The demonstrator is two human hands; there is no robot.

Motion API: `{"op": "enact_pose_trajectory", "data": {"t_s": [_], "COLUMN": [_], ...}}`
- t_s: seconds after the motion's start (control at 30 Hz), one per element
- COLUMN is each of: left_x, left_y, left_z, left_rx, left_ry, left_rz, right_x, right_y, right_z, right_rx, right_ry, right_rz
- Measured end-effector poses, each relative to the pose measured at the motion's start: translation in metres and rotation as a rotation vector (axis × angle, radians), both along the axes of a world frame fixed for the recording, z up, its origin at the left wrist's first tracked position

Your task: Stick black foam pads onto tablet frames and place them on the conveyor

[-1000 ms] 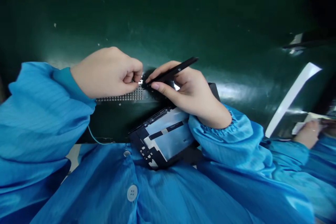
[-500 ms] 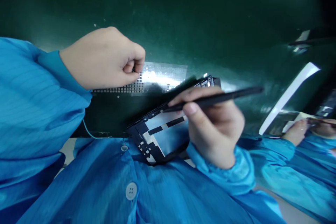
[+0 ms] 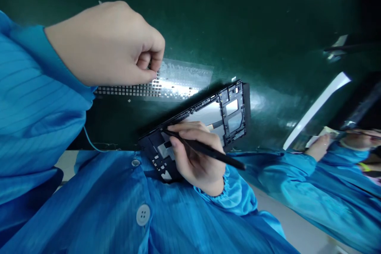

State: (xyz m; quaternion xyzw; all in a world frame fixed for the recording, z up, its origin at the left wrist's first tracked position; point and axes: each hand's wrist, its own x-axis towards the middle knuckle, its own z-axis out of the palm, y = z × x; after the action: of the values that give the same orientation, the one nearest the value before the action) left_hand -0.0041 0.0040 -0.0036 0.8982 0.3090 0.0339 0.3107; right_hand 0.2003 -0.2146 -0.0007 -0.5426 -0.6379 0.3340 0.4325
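Note:
My left hand (image 3: 107,43) is closed in a pinch, thumb and forefinger pressed on the edge of a clear sheet (image 3: 166,83) carrying rows of small square stickers on the dark green table (image 3: 238,12). My right hand (image 3: 196,158) grips black tweezers (image 3: 205,149), their tip touching the near left part of a black device frame (image 3: 229,107) with grey panels. The frame lies slantwise at the table's near edge, partly hidden by my right hand.
Blue smock sleeves and a buttoned front fill the lower view. A thin teal cord (image 3: 92,143) hangs near my left sleeve. At the right, another person's hand (image 3: 318,147) in a blue sleeve rests by a white strip (image 3: 315,107).
My right hand drew the tweezers from the sticker sheet back and down onto the frame's near left part. My left hand kept its pinch on the sheet. The view shifted closer.

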Motion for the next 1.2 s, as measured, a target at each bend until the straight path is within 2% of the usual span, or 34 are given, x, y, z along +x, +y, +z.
{"op": "enact_pose_trajectory", "data": {"t_s": [0.07, 0.17, 0.3, 0.4, 0.57, 0.7, 0.8, 0.9, 1.0, 1.1, 1.2], "left_x": [-0.001, -0.001, 0.0, 0.002, 0.007, 0.007, 0.006, 0.006, 0.007, 0.007, 0.007], "left_y": [0.0, -0.002, -0.003, -0.003, -0.002, 0.0, 0.0, -0.001, -0.003, -0.002, -0.001], "left_z": [0.001, 0.003, 0.004, 0.007, 0.012, 0.01, 0.009, 0.009, 0.007, 0.006, 0.007], "left_rx": [-0.006, -0.016, -0.015, -0.044, -0.061, -0.109, -0.135, -0.099, -0.042, -0.009, 0.017], "left_ry": [0.007, 0.016, 0.012, 0.022, 0.073, 0.063, 0.065, 0.103, 0.15, 0.167, 0.164], "left_rz": [0.003, -0.009, -0.018, -0.01, 0.019, 0.031, 0.04, 0.046, 0.049, 0.05, 0.045], "right_x": [0.008, 0.024, 0.039, 0.04, 0.034, 0.033, 0.033, 0.03, 0.023, 0.014, 0.01], "right_y": [0.013, 0.054, 0.11, 0.123, 0.116, 0.123, 0.122, 0.098, 0.055, 0.019, 0.006], "right_z": [0.009, 0.015, 0.002, -0.011, -0.012, -0.01, -0.007, 0.001, 0.005, -0.003, -0.015], "right_rx": [-0.011, -0.069, -0.131, -0.138, -0.139, -0.145, -0.153, -0.095, -0.054, -0.032, 0.051], "right_ry": [-0.047, -0.067, -0.059, -0.031, -0.035, -0.09, -0.035, 0.123, 0.163, 0.14, 0.14], "right_rz": [0.052, 0.095, 0.242, 0.293, 0.243, 0.254, 0.231, 0.071, -0.128, -0.161, -0.139]}}
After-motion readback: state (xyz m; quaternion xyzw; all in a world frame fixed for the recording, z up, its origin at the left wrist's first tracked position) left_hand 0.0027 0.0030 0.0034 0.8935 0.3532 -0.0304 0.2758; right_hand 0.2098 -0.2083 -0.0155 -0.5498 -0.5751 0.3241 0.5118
